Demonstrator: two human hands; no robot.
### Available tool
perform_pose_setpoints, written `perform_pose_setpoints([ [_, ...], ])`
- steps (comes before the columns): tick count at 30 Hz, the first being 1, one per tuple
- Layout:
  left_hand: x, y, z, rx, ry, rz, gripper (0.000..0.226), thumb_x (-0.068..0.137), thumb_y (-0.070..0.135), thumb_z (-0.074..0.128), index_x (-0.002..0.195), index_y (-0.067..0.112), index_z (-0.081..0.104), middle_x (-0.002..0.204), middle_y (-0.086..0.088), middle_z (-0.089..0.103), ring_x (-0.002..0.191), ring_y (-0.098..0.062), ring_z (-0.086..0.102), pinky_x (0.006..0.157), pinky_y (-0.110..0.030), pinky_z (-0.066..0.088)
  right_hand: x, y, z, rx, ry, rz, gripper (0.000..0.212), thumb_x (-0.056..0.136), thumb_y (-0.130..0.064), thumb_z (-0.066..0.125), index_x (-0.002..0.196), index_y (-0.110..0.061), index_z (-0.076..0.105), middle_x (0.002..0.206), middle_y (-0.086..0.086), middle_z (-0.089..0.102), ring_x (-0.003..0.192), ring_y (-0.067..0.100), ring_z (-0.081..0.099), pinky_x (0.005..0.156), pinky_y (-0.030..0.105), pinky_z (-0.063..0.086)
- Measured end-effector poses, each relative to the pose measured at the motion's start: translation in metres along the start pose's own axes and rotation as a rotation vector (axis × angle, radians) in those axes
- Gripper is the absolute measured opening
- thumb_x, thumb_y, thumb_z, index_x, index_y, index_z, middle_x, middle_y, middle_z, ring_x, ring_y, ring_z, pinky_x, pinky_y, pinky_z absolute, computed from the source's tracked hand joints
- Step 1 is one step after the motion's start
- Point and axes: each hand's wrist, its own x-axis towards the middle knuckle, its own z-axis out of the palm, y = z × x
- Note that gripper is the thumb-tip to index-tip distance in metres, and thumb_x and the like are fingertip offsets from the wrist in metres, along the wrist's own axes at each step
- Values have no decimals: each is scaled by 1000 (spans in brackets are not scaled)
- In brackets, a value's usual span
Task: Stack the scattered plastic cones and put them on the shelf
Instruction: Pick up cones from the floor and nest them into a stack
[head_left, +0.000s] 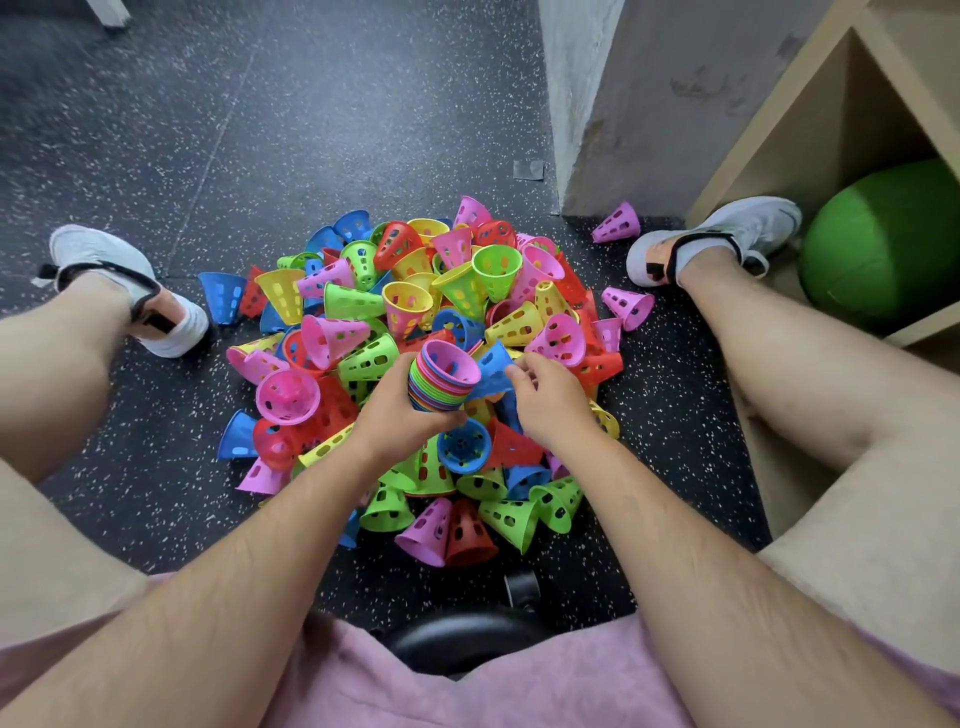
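Gripping nested multicolour plastic cone stack (441, 382) w/ left hand (400, 410); right hand (550, 400) pinches blurred blue perforated plastic cone (491, 371) beside it.

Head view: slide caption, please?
Left hand holds nested cone stack; right hand pinches blue cone beside it, above the pile.

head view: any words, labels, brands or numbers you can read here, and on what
No readable text anywhere in this view.
Dark wall marks: smudges, not legible as letters.
Grey tape patch: blank.
Cone pile, the stack in the left hand, the blue cone in the right hand: holes only, no print.
White shoes: no brand legible.
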Motion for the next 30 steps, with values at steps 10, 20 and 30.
perform_pose_setpoints([
  [10,1,3,-1,-55,13,-33,70,72,13,92,129,24,53,110,5,68,87,5,67,75,-16,49,0,-32,-17,183,401,-318,16,103,-13,52,107,-7,67,104,-4,57,96,4,47,86,17,37],
  [20,4,4,2,-84,58,-28,74,66,25,95,128,27,55,109,4,71,92,-12,73,83,-36,61,-9,-42,2,304,-98,-259,40,101,-35,52,139,-22,47,137,-4,57,126,6,53,106,27,41],
  [30,6,1,-8,-71,78,-20,57,71,13,91,108,37,55,100,5,70,80,-1,67,72,-22,56,39,-12,26,-327,-89,-313,42,100,-18,48,142,-23,50,151,3,42,144,22,30,119,52,24],
])
